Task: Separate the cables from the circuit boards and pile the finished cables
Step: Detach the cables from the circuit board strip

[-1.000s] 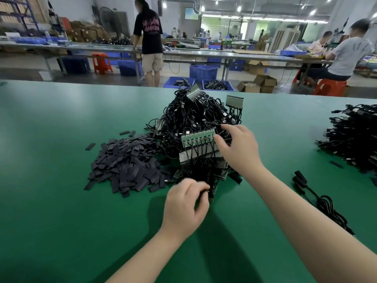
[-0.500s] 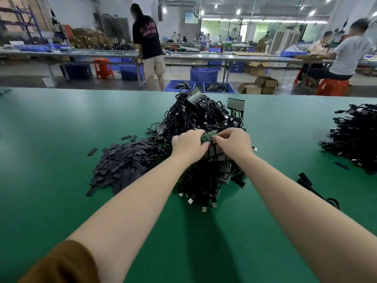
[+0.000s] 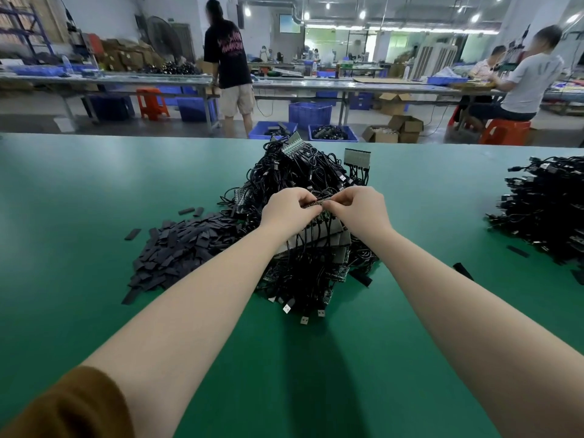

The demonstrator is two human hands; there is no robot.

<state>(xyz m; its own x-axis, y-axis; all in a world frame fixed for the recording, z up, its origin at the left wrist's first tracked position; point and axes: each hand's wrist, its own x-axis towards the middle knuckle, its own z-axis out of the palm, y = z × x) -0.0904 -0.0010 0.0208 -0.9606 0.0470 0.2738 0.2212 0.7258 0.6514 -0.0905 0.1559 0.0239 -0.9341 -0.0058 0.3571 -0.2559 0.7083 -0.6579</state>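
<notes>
Across the green surface (image 3: 94,191) little has shifted: the big tangle of black cables and boards (image 3: 303,172) sits mid-surface as before, the finished cable pile (image 3: 546,203) far right. The circuit board (image 3: 319,201), half a second ago showing its green face, is now turned edge-on and raised between both hands. The left hand (image 3: 289,208) and right hand (image 3: 360,210) each keep a narrow pinching grip on its ends. The pink shirt lettering on the standing person (image 3: 229,58) is unreadable.
</notes>
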